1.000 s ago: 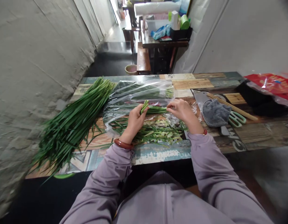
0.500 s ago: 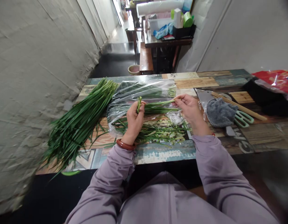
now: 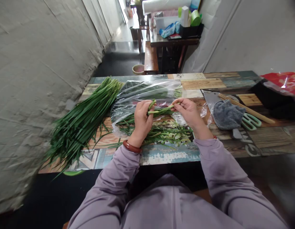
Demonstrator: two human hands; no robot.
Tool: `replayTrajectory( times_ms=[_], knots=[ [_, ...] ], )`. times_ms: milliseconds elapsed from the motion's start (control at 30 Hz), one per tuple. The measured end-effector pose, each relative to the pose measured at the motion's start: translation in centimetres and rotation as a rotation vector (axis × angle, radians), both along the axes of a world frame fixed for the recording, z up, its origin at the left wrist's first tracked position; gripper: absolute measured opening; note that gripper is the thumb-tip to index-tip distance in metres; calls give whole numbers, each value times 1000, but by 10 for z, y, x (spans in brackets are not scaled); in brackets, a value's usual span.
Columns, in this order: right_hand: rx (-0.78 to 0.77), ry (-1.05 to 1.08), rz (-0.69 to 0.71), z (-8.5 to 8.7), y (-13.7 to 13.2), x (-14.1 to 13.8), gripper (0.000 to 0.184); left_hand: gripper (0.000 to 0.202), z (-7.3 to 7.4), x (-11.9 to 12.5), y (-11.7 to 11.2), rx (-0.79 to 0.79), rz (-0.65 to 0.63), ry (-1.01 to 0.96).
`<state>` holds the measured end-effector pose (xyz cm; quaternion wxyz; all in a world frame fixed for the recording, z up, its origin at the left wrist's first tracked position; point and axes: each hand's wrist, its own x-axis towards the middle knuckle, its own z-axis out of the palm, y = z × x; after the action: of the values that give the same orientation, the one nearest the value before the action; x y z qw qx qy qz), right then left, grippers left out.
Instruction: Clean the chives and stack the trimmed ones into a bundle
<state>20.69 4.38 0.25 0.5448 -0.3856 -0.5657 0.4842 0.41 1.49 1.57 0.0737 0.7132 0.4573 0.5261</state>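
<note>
My left hand (image 3: 143, 117) is closed round a few chives, whose pale green cut ends poke out above the thumb. To its right, my right hand (image 3: 189, 113) pinches the tip of a chive stalk (image 3: 165, 109) between thumb and fingers. Below both hands lies a pile of loose trimmings (image 3: 172, 135), pale and green. Behind them a clear plastic bag (image 3: 140, 90) covers more chives, with stem ends showing at its right side. A large heap of chives (image 3: 87, 117) spreads over the left end of the table, leaves toward me.
On the patchwork-print table (image 3: 171, 157), a grey cloth (image 3: 227, 114), pale green scissor handles (image 3: 251, 121) and wooden sticks (image 3: 247, 108) lie to the right. A red plastic bag (image 3: 283, 82) is at the far right. A rough wall (image 3: 42, 63) borders the left side.
My left hand has moved slightly right and up, and my right hand slightly down, so the gap between them is smaller. Another stalk end now sticks out from my left hand.
</note>
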Motion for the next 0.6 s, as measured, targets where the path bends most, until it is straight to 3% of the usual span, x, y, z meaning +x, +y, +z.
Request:
replayTrajectory(
  times_ms=[167,267,400,600],
  knots=[
    [-12,-16,-5,-4,-3,-14,36,28,-10,2,5,-286,-207,31],
    [-19,-33,-3,-8,-3,-17,36,25,-13,1,7,-377,-276,109],
    [29,-133,7,-11,-5,-19,31,27,-11,1,6,-426,-263,170],
    [260,-383,-125,-5,-13,-27,32,24,-11,3,6,-458,-234,187]
  ],
)
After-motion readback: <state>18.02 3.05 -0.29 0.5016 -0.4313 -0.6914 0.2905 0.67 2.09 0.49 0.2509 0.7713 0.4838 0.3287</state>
